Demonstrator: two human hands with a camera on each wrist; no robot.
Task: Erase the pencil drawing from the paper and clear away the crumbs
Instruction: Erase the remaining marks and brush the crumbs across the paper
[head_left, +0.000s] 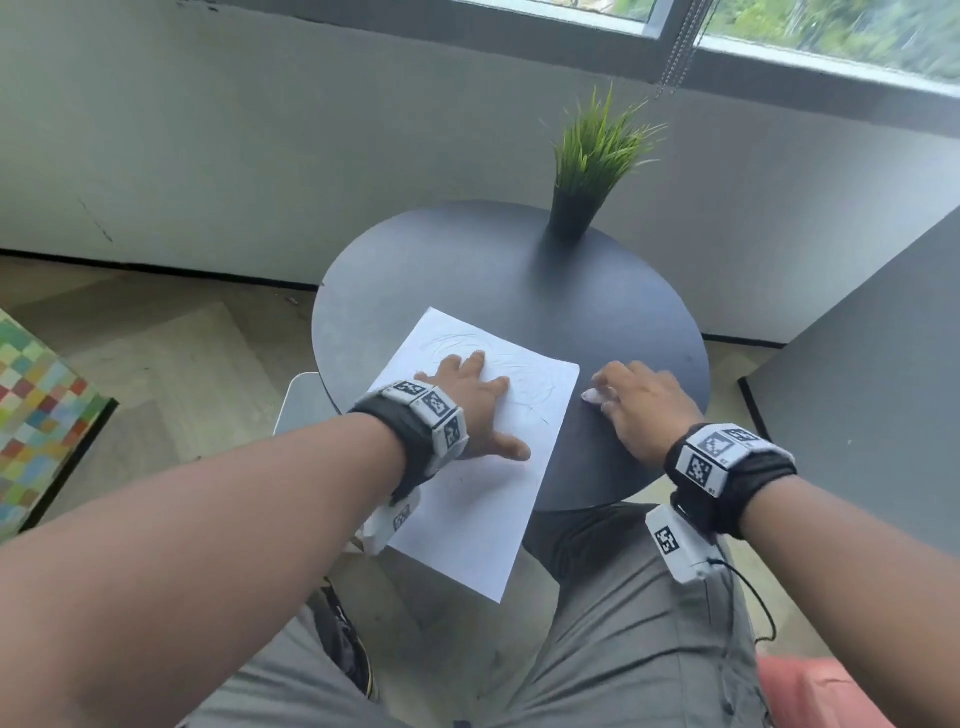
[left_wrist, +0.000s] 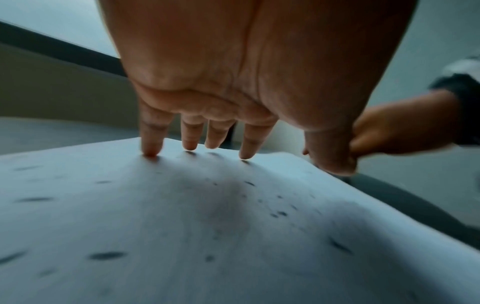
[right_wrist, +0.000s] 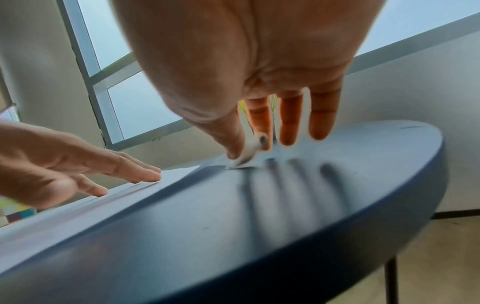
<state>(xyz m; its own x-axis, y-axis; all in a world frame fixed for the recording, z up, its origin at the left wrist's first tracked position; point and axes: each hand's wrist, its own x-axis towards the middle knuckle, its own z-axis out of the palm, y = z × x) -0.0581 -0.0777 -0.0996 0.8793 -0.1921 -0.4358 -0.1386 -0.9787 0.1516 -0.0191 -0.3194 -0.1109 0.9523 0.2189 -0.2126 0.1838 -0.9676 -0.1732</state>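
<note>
Overhanging the near rim of the table (head_left: 649, 312), the paper (head_left: 467, 519) is lying with its long axis running away leftward; the left hand (head_left: 470, 400) is pressing it flat, fingers spread. Just beside its right edge, the right hand (head_left: 644, 405) is pinching the eraser (right_wrist: 248, 153) against the tabletop. The drawing (head_left: 524, 379) is showing faintly; crumbs (left_wrist: 278, 214) are appearing blurred.

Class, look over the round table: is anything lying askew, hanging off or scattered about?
Yes. The paper lies skewed and its near end hangs past the table edge, pinned only by the left hand. Dark crumbs are scattered on it. The right hand pinches the eraser.
</note>
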